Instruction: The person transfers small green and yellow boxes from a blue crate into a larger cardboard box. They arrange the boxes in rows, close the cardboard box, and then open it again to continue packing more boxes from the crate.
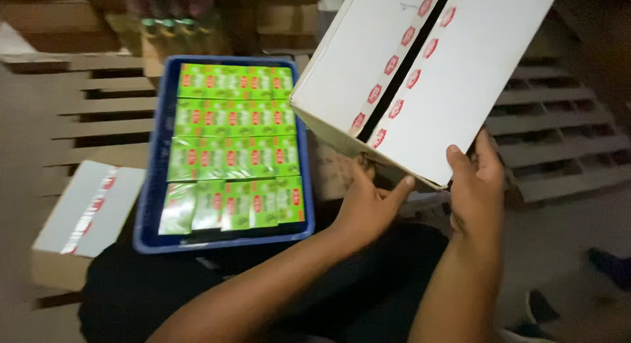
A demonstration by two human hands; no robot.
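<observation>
Both hands hold a white cardboard box (420, 80), tilted, above and to the right of the blue crate (152, 185). The left hand (368, 208) supports its lower edge, grip closed beneath. The right hand (474, 185) clasps the lower corner. Green packets (230, 152) fill the crate in rows

box (420, 73): white cardboard, tape with red marks along the centre seam
state: seam slit open, dark gap
pose: tilted, held off the ground
position: upper right, near edge low
</observation>
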